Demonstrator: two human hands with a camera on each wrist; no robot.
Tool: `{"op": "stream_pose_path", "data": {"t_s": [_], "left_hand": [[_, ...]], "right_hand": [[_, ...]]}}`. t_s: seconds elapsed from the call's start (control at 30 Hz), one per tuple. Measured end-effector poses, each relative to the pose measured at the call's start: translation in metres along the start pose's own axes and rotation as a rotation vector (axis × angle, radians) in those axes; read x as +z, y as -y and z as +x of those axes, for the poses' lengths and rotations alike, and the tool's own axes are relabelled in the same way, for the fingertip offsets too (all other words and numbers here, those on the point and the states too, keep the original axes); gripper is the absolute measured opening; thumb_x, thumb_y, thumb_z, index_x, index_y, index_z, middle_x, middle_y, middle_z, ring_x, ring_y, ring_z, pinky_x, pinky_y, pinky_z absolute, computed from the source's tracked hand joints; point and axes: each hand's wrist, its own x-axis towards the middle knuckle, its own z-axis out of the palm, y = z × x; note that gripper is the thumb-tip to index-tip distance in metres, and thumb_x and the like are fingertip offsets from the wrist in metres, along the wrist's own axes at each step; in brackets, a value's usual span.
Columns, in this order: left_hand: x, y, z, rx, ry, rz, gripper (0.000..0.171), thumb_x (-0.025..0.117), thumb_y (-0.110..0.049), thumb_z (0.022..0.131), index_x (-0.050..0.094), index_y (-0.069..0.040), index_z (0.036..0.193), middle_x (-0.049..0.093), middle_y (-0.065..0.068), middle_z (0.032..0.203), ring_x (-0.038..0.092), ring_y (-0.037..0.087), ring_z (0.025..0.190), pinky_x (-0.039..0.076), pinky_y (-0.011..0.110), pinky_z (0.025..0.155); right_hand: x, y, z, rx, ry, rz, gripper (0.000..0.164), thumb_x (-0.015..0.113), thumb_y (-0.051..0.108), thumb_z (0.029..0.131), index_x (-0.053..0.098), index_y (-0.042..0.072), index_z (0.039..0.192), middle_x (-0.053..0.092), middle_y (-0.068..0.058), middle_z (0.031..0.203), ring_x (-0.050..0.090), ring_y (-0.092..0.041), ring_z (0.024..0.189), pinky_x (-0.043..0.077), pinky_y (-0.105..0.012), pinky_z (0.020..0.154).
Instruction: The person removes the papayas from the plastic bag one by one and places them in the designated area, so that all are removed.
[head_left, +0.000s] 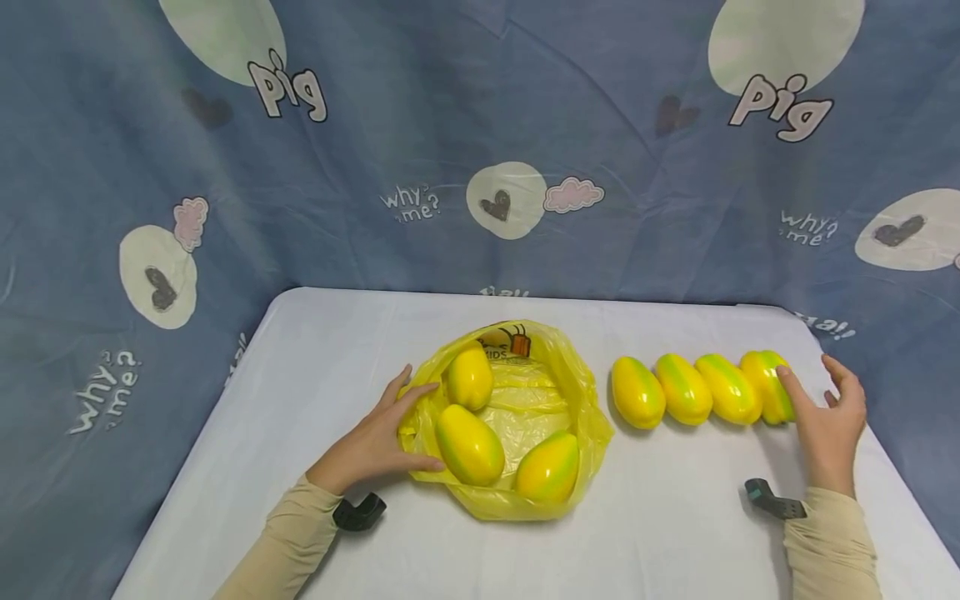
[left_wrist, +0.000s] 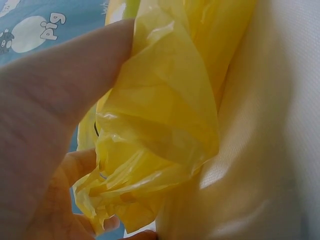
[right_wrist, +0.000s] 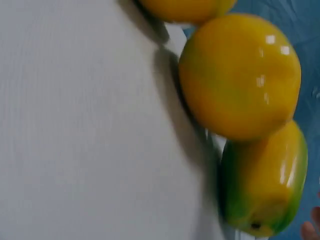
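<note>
A yellow plastic bag [head_left: 592, 392] stands mouth up with its rim folded back. Inside it lie three yellow-green mangoes, two toward its left side and one mango [head_left: 549, 467] at the front right. My left hand [head_left: 375, 442] holds the bag's left rim, thumb and index finger over the edge, and the crumpled film [left_wrist: 155, 115] covers the thumb's tip. To the right, several mangoes form a row. At the row's right end, my right hand [head_left: 832, 421] has its thumb at the last mango [head_left: 767, 386]; the other fingers stand apart from that mango [right_wrist: 265, 185].
A white-covered table [head_left: 645, 533] carries everything. Behind it hangs a blue printed cloth [head_left: 645, 242]. The row's leftmost mango [head_left: 637, 392] lies close to the bag. Each wrist wears a dark strap-mounted device, such as the right one [head_left: 772, 500].
</note>
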Motion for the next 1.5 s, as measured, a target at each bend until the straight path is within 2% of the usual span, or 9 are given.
{"op": "stream_pose_path", "data": {"t_s": [0.13, 0.2, 0.27, 0.43, 0.6, 0.7, 0.87, 1.23, 1.5], "left_hand": [[0.001, 0.000, 0.000, -0.007, 0.003, -0.009, 0.112, 0.085, -0.073, 0.067, 0.036, -0.033, 0.159, -0.001, 0.014, 0.175, 0.026, 0.050, 0.154, 0.038, 0.072, 0.112], [0.001, 0.001, 0.000, -0.008, 0.004, -0.008, 0.112, 0.085, -0.073, 0.067, 0.036, -0.034, 0.159, -0.001, 0.013, 0.175, 0.026, 0.050, 0.155, 0.038, 0.072, 0.112], [0.001, 0.001, 0.000, -0.009, 0.003, -0.008, 0.112, 0.085, -0.074, 0.066, 0.036, -0.034, 0.159, -0.001, 0.013, 0.175, 0.026, 0.050, 0.154, 0.038, 0.072, 0.112], [0.001, 0.001, 0.001, -0.004, -0.002, -0.006, 0.113, 0.085, -0.073, 0.066, 0.036, -0.033, 0.159, 0.000, 0.014, 0.175, 0.027, 0.050, 0.154, 0.038, 0.071, 0.113], [-0.002, 0.000, 0.000, 0.010, -0.012, -0.002, 0.114, 0.087, -0.071, 0.065, 0.037, -0.031, 0.159, 0.001, 0.015, 0.175, 0.028, 0.051, 0.154, 0.039, 0.070, 0.113], [-0.003, 0.000, -0.001, 0.012, -0.019, 0.000, 0.114, 0.087, -0.071, 0.065, 0.037, -0.031, 0.159, 0.001, 0.016, 0.175, 0.029, 0.051, 0.153, 0.040, 0.070, 0.112], [-0.003, 0.000, -0.003, 0.001, -0.014, -0.010, 0.113, 0.087, -0.070, 0.066, 0.037, -0.030, 0.159, 0.001, 0.016, 0.175, 0.028, 0.051, 0.154, 0.039, 0.070, 0.113], [-0.002, 0.000, -0.002, 0.008, -0.007, -0.012, 0.112, 0.085, -0.073, 0.066, 0.037, -0.033, 0.159, 0.000, 0.013, 0.175, 0.030, 0.049, 0.153, 0.041, 0.069, 0.113], [-0.001, 0.003, -0.001, 0.025, -0.018, -0.029, 0.113, 0.084, -0.075, 0.065, 0.037, -0.034, 0.159, 0.001, 0.012, 0.175, 0.028, 0.048, 0.154, 0.040, 0.068, 0.113]], "right_hand": [[0.006, 0.014, -0.011, -0.153, -0.106, 0.068, 0.065, 0.080, 0.032, 0.089, 0.055, 0.025, 0.148, 0.049, 0.013, 0.146, 0.039, -0.011, 0.146, 0.027, -0.024, 0.126], [0.009, 0.024, -0.017, -0.213, -0.118, 0.089, 0.062, 0.081, 0.029, 0.089, 0.057, 0.025, 0.145, 0.049, 0.020, 0.140, 0.041, -0.007, 0.143, 0.027, -0.022, 0.125], [0.012, 0.035, -0.025, -0.257, -0.107, 0.108, 0.059, 0.081, 0.026, 0.089, 0.059, 0.024, 0.144, 0.050, 0.022, 0.138, 0.042, -0.006, 0.141, 0.028, -0.023, 0.125], [0.023, 0.059, -0.043, -0.326, -0.017, 0.135, 0.058, 0.080, 0.016, 0.090, 0.058, 0.019, 0.144, 0.054, 0.016, 0.140, 0.047, -0.007, 0.139, 0.033, -0.022, 0.123], [0.030, 0.074, -0.056, -0.403, 0.110, 0.176, 0.059, 0.078, 0.009, 0.091, 0.057, 0.017, 0.145, 0.057, 0.008, 0.140, 0.054, -0.005, 0.130, 0.044, -0.009, 0.106], [0.034, 0.079, -0.062, -0.447, 0.175, 0.210, 0.059, 0.077, 0.002, 0.090, 0.057, 0.012, 0.144, 0.058, 0.007, 0.139, 0.057, -0.005, 0.125, 0.048, -0.007, 0.098], [0.038, 0.085, -0.073, -0.473, 0.240, 0.217, 0.059, 0.076, -0.004, 0.089, 0.058, 0.008, 0.144, 0.059, 0.008, 0.139, 0.062, -0.003, 0.120, 0.051, -0.006, 0.092], [0.039, 0.095, -0.092, -0.459, 0.318, 0.160, 0.063, 0.078, -0.002, 0.088, 0.056, 0.012, 0.145, 0.058, 0.013, 0.137, 0.064, -0.001, 0.115, 0.050, -0.005, 0.094], [0.047, 0.099, -0.101, -0.546, 0.389, 0.128, 0.064, 0.078, -0.004, 0.088, 0.055, 0.010, 0.146, 0.058, 0.014, 0.137, 0.061, 0.005, 0.117, 0.050, -0.006, 0.094]]}}
